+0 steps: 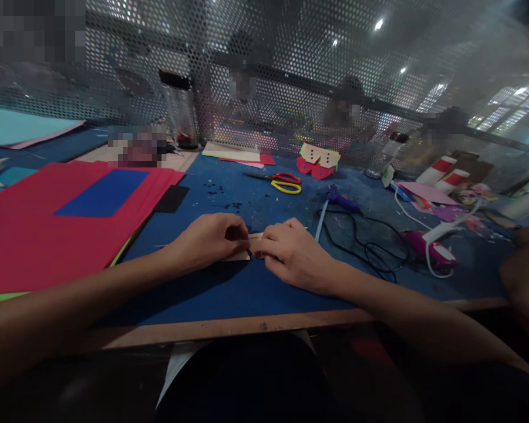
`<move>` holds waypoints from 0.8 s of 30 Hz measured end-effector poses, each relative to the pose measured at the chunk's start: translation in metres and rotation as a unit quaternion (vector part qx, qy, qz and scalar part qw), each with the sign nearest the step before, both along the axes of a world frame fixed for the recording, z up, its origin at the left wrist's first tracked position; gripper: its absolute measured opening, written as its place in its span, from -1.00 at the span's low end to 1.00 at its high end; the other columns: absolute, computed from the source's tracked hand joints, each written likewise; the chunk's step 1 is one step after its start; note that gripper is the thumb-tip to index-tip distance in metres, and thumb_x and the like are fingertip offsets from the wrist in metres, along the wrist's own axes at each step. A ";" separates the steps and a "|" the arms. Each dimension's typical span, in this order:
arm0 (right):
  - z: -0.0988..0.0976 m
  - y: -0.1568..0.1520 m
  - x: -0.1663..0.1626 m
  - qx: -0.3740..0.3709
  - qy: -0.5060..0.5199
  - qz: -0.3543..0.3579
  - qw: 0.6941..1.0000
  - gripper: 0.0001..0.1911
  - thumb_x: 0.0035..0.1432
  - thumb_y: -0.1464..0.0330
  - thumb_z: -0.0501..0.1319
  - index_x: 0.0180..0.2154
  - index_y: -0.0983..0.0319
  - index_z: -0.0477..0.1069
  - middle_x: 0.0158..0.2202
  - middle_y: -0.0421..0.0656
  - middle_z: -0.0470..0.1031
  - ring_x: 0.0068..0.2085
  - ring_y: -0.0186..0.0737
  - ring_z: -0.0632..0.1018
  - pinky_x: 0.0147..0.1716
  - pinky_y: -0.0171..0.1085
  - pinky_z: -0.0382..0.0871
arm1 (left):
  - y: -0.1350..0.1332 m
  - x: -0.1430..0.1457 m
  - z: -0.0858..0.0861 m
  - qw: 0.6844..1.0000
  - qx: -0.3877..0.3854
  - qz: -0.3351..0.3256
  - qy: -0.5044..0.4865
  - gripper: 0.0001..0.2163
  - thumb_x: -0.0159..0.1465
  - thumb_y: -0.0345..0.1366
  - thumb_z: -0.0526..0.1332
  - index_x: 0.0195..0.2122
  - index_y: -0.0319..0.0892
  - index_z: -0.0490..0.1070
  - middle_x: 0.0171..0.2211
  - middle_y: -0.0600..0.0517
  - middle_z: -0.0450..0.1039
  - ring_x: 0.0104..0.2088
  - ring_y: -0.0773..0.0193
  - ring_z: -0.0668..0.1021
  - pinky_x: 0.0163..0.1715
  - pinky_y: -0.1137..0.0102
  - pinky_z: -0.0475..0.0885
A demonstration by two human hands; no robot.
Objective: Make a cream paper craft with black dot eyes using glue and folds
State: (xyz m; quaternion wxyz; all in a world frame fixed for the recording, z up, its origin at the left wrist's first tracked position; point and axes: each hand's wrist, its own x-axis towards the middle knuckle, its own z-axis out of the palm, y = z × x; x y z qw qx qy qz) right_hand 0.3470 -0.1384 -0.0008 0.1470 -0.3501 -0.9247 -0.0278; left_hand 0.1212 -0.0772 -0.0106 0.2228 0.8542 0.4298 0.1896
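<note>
Close to the table's front edge, a small pale cream paper piece [238, 256] lies mostly covered by my two hands. My left hand [206, 238] is closed, its thumb and fingertips pinched at the paper's left part. Opposite it, my right hand [293, 252] has its fingers curled and pressed onto the right part of the same paper. The fingertips of both hands almost meet over its middle. Beyond them lie scissors [286, 183] with red and yellow handles. Further back stands a folded cream and red paper piece [319, 160] with black dots.
Red paper sheets [39, 235] with a blue rectangle [103, 192] and a black piece [171, 198] lie left. A blue glue gun [343, 200] and black cable [370, 249] are right, near a pink glue gun [429, 248]. A clear bottle [180, 111] stands by the perforated screen [273, 106].
</note>
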 end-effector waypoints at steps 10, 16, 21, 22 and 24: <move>0.000 -0.001 0.008 0.026 -0.010 0.034 0.999 -0.81 0.32 0.50 0.16 -0.16 0.21 0.53 -0.14 -0.10 0.58 -0.12 -0.14 0.50 -0.06 -0.13 0.10 | -0.001 0.001 0.001 1.000 -0.007 0.007 0.001 -0.83 0.20 -0.16 0.26 -0.32 -0.09 0.60 -0.40 0.08 0.61 -0.38 0.20 0.59 -0.38 0.40 0.33; 0.001 -0.001 0.007 -0.034 0.049 -0.005 0.998 -0.76 0.29 0.54 0.13 -0.10 0.23 0.51 -0.17 -0.12 0.59 -0.15 -0.17 0.51 -0.10 -0.18 0.16 | -0.001 0.000 0.000 1.000 -0.005 -0.001 -0.004 -0.82 0.21 -0.15 0.27 -0.31 -0.09 0.61 -0.39 0.07 0.62 -0.38 0.21 0.59 -0.38 0.40 0.33; -0.001 -0.001 0.005 -0.021 0.024 -0.008 0.999 -0.73 0.30 0.55 0.11 -0.10 0.23 0.54 -0.17 -0.10 0.56 -0.13 -0.13 0.50 -0.13 -0.16 0.15 | -0.003 0.000 0.003 1.000 -0.002 0.000 -0.006 -0.85 0.20 -0.19 0.27 -0.31 -0.09 0.61 -0.37 0.08 0.64 -0.35 0.20 0.61 -0.36 0.41 0.35; -0.001 -0.001 0.005 -0.017 0.018 -0.007 1.000 -0.74 0.31 0.54 0.12 -0.12 0.23 0.54 -0.17 -0.09 0.55 -0.12 -0.12 0.49 -0.14 -0.15 0.14 | -0.003 0.000 0.003 1.000 -0.002 0.001 -0.005 -0.85 0.20 -0.19 0.27 -0.32 -0.09 0.61 -0.37 0.08 0.64 -0.35 0.20 0.61 -0.36 0.41 0.36; -0.001 -0.001 0.005 -0.017 0.014 -0.010 1.000 -0.77 0.32 0.54 0.13 -0.14 0.24 0.54 -0.17 -0.09 0.55 -0.12 -0.12 0.49 -0.16 -0.15 0.14 | -0.003 0.001 0.004 1.000 -0.001 0.000 -0.004 -0.85 0.20 -0.20 0.26 -0.32 -0.09 0.61 -0.38 0.08 0.64 -0.36 0.20 0.61 -0.37 0.41 0.36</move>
